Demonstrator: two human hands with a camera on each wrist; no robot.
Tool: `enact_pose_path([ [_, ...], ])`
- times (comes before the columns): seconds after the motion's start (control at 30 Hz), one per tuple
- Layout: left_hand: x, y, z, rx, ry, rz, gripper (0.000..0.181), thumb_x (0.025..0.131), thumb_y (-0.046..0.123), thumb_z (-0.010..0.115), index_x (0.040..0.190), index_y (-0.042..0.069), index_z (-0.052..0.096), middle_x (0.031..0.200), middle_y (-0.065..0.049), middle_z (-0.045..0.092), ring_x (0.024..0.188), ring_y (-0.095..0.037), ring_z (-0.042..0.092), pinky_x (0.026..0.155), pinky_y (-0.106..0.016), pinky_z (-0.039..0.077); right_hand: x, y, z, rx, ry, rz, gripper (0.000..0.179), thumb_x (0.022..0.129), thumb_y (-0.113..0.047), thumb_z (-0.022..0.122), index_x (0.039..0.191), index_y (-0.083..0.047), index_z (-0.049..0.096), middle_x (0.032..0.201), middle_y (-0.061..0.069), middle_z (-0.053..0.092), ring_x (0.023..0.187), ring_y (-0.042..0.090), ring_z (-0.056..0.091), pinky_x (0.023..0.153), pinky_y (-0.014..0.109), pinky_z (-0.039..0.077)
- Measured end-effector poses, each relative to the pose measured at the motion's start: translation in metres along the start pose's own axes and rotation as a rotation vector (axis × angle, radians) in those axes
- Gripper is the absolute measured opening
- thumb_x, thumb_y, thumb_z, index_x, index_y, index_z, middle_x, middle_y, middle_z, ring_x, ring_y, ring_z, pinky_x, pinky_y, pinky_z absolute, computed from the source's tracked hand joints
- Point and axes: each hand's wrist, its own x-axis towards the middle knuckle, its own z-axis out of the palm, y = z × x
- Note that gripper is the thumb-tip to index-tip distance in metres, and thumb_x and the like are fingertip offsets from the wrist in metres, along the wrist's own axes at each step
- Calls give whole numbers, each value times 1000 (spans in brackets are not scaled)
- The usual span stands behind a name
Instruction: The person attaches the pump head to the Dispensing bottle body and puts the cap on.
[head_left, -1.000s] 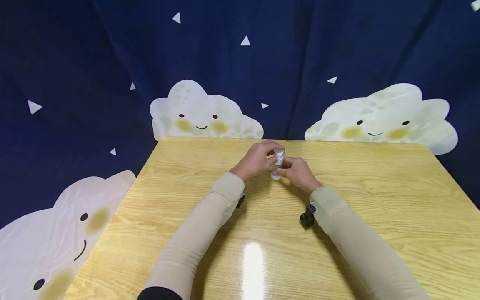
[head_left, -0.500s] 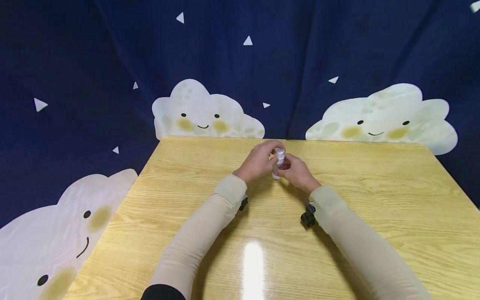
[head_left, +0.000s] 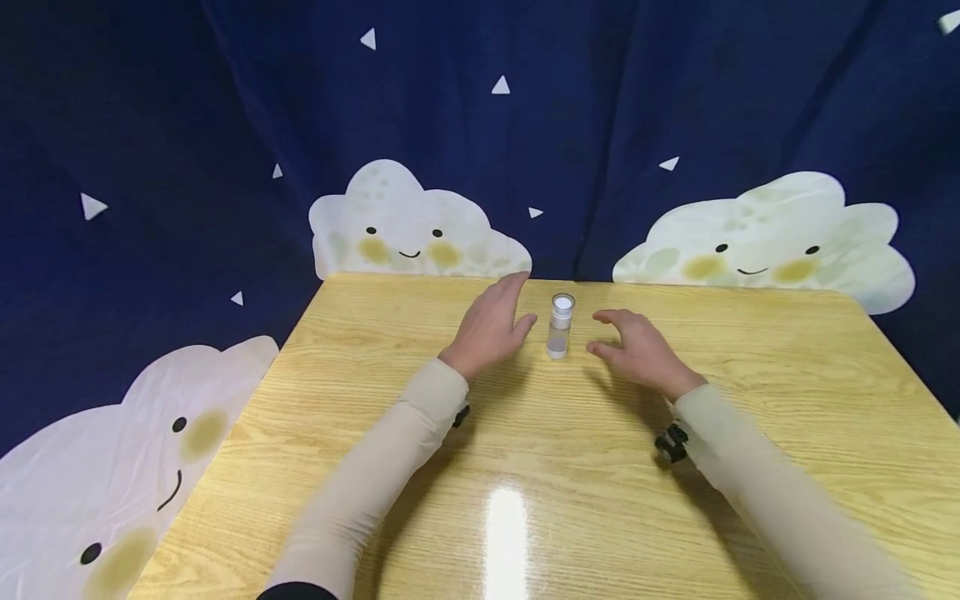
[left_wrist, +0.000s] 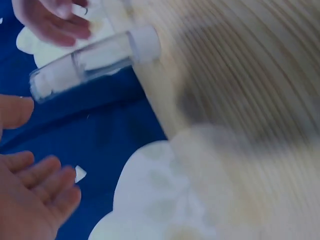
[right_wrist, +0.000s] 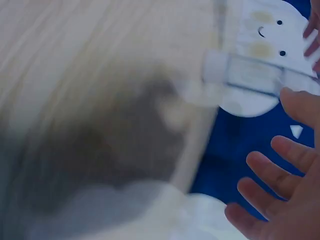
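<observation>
A small clear bottle [head_left: 558,333] with a white base and a white top under a clear cap stands upright on the table, between the two hands. To its left is my left hand [head_left: 489,327], apart from it, fingers extended and thumb spread. My right hand [head_left: 637,348] is off to the right, its thumb and fingers parted around bare air. In the left wrist view the bottle [left_wrist: 95,62] appears sideways, with the left hand's fingers [left_wrist: 47,185] loosely spread below it. The right wrist view shows the bottle [right_wrist: 255,75] beyond the right hand's thumb and spread fingers [right_wrist: 270,175].
The wooden table [head_left: 420,467] reaches back to a dark blue curtain [head_left: 450,100] printed with smiling clouds and small white triangles. A light glare lies on the table's near middle. Black wrist cameras [head_left: 671,443] hang under the sleeves.
Both hands have let go of the bottle and moved apart, left hand leftward and right hand rightward. The bottle now stands alone on the table.
</observation>
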Motion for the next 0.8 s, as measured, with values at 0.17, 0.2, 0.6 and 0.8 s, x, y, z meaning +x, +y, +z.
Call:
enact_pose_path([
  [0.17, -26, -10, -16, 302, 136, 36, 59, 99, 34, 55, 146, 1, 40, 149, -16, 48, 138, -32, 46, 116, -44, 37, -30, 5, -29, -238, 231, -151, 49, 89, -21, 73, 131, 1, 58, 131, 24, 59, 127, 46, 48, 98, 65, 40],
  [0.2, -32, -11, -19, 350, 162, 38, 59, 99, 35, 55, 145, 2, 40, 149, -17, 48, 138, -32, 45, 115, -45, 37, -36, 5, -34, -280, 279, -179, 50, 88, -20, 75, 130, 0, 58, 131, 24, 59, 128, 46, 47, 96, 67, 40],
  [0.6, -66, 6, -13, 505, 307, 104, 75, 95, 54, 55, 148, 4, 39, 158, -17, 36, 146, -35, 35, 118, -53, 31, -55, -16, -28, -426, 546, -396, 69, 101, -62, 32, 130, -5, 57, 141, 23, 50, 137, 48, 37, 103, 73, 27],
  [0.8, -59, 16, 8, 566, 346, 144, 89, 88, 70, 52, 151, 9, 38, 162, -15, 30, 150, -36, 30, 120, -53, 27, -42, -22, -13, -453, 548, -381, 84, 93, -77, 31, 143, -12, 47, 159, 23, 28, 147, 47, 22, 102, 81, 20],
])
